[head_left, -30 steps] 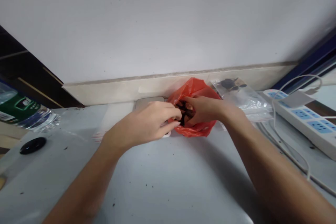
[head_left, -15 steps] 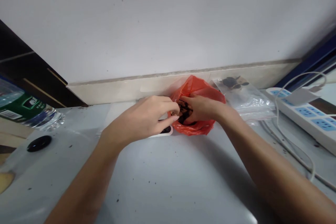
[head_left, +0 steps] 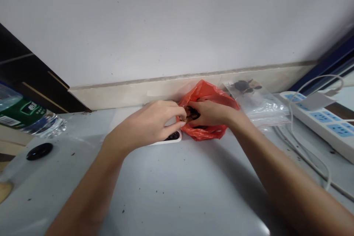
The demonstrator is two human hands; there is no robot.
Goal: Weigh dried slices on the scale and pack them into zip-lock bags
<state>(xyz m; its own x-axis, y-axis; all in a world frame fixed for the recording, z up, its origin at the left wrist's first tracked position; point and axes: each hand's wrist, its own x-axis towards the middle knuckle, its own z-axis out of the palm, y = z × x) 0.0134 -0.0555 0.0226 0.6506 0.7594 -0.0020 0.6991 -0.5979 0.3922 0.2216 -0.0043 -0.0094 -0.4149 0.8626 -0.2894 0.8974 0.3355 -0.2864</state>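
Note:
A red plastic bag [head_left: 206, 90] stands with its mouth spread, close to the wall. My left hand [head_left: 155, 121] pinches the bag's left rim between thumb and fingers. Inside the mouth is my right hand [head_left: 208, 112], its fingers curled down around dark stuff [head_left: 193, 113] that I cannot make out; the fingertips are partly hidden. Beneath my left hand lies a flat white device with a dark panel [head_left: 173, 136], mostly covered by the hand.
Right of the bag lie clear zip bags [head_left: 249, 105], one with dark pieces. A white power strip [head_left: 318, 118] and a looping cable [head_left: 318, 162] are farther right. At left are a water bottle [head_left: 24, 112] and a black oval object [head_left: 40, 151]. The wall [head_left: 177, 25] rises behind.
My right hand has turned slightly within the bag, and its fingers have drawn closer to the left rim. My left hand keeps its pinch. The view has shifted a little.

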